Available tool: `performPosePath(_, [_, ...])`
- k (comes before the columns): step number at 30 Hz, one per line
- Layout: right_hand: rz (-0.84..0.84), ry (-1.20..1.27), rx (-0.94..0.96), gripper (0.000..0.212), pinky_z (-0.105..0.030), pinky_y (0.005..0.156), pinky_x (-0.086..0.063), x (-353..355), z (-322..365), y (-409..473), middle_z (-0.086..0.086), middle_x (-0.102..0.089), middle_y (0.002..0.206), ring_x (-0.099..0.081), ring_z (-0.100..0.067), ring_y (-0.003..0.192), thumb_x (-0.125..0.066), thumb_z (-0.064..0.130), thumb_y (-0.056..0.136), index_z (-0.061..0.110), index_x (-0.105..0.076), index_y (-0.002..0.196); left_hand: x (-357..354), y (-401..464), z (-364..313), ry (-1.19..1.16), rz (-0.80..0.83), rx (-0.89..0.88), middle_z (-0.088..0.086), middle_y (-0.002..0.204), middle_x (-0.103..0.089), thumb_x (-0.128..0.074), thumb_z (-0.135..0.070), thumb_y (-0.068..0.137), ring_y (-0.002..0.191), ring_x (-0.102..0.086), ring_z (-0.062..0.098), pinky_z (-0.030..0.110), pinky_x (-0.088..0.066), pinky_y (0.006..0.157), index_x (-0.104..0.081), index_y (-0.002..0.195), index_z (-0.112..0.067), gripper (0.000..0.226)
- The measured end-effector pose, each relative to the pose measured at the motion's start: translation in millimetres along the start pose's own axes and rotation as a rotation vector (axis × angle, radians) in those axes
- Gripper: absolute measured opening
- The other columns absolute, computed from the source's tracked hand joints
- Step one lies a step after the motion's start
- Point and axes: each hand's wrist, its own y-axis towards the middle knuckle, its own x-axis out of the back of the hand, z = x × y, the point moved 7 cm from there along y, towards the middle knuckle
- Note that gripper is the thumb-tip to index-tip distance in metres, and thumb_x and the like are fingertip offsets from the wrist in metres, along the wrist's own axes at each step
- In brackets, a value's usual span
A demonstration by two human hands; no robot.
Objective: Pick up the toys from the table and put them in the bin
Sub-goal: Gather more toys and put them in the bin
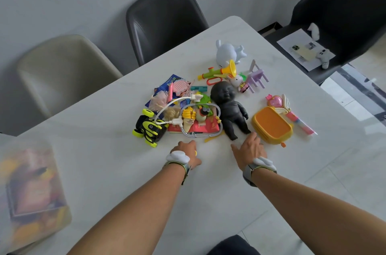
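Note:
A heap of toys lies mid-table: a black baby doll [228, 106], a black and yellow toy car [147, 128], an orange case [271, 125], a pink heart wand [279, 103], a yellow toy trumpet [221, 71], a purple toy chair [255, 77], a pale blue rabbit [228, 52] and a red tray with an ice-cream toy [189, 121]. My left hand [187, 150] rests just in front of the heap, fingers curled around a small yellow piece [195, 152]. My right hand [249, 147] is spread flat, fingertips close to the doll's foot. The translucent bin [31, 190], with toys inside, stands near left.
The white table [104, 150] has a grey chair [60, 71] and a black chair [165, 23] on its far side. Another black chair [344, 10] at right holds a paper, a phone and a small plush. Tiled floor lies to the right.

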Motion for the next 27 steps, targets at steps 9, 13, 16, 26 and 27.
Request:
performPosePath(9, [0.243, -0.061, 0.006, 0.036, -0.036, 0.069, -0.039, -18.4, -17.1, 17.9, -0.01, -0.051, 0.109, -0.058, -0.032, 0.098, -0.048, 0.037, 0.092, 0.019, -0.039, 0.122, -2.8, 18.2, -56.1, 0.135, -0.092, -0.079, 0.01, 0.129, -0.06, -0.054, -0.024, 0.092, 0.113, -0.062, 0.034, 0.037, -0.051, 0.089, -0.062, 0.124, -0.019, 0.033])
performPosePath(13, [0.342, -0.132, 0.054, 0.028, -0.035, 0.065, -0.045, -25.2, -10.9, 21.4, -0.008, -0.052, 0.097, -0.058, -0.026, 0.083, -0.046, 0.029, 0.092, 0.015, -0.059, 0.112, 0.9, 26.3, -70.7, 0.117, -0.163, -0.072, 0.011, 0.131, -0.055, -0.053, -0.024, 0.096, 0.115, -0.061, 0.034, 0.039, -0.05, 0.091, -0.058, 0.13, -0.022, 0.035])
performPosePath(16, [0.381, -0.102, 0.071, 0.027, -0.034, 0.066, -0.048, -33.9, -10.5, 18.1, -0.008, -0.055, 0.1, -0.06, -0.026, 0.084, -0.045, 0.024, 0.091, 0.015, -0.06, 0.111, 1.4, 26.6, -75.2, 0.144, -0.236, -0.03, 0.013, 0.13, -0.053, -0.042, -0.016, 0.1, 0.114, -0.059, 0.035, 0.04, -0.05, 0.089, -0.057, 0.133, -0.023, 0.037])
performPosePath(26, [0.163, 0.059, 0.257, 0.004, -0.032, 0.051, -0.032, -26.3, 6.6, 5.4, 0.001, -0.053, 0.077, -0.052, -0.024, 0.063, -0.038, 0.029, 0.095, 0.025, -0.036, 0.095, -4.0, 29.4, -70.5, 0.171, -0.313, -0.052, 0.013, 0.142, -0.037, -0.061, -0.035, 0.092, 0.102, -0.062, 0.035, 0.039, -0.052, 0.079, -0.044, 0.14, -0.022, 0.052])
performPosePath(27, [0.15, 0.049, 0.292, 0.004, -0.03, 0.048, -0.028, -26.3, 11.8, 3.5, 0.003, -0.052, 0.073, -0.049, -0.021, 0.06, -0.037, 0.029, 0.094, 0.026, -0.035, 0.094, -3.1, 31.0, -71.6, 0.154, -0.319, -0.048, 0.013, 0.142, -0.037, -0.062, -0.034, 0.092, 0.104, -0.061, 0.034, 0.04, -0.052, 0.08, -0.045, 0.139, -0.021, 0.052])
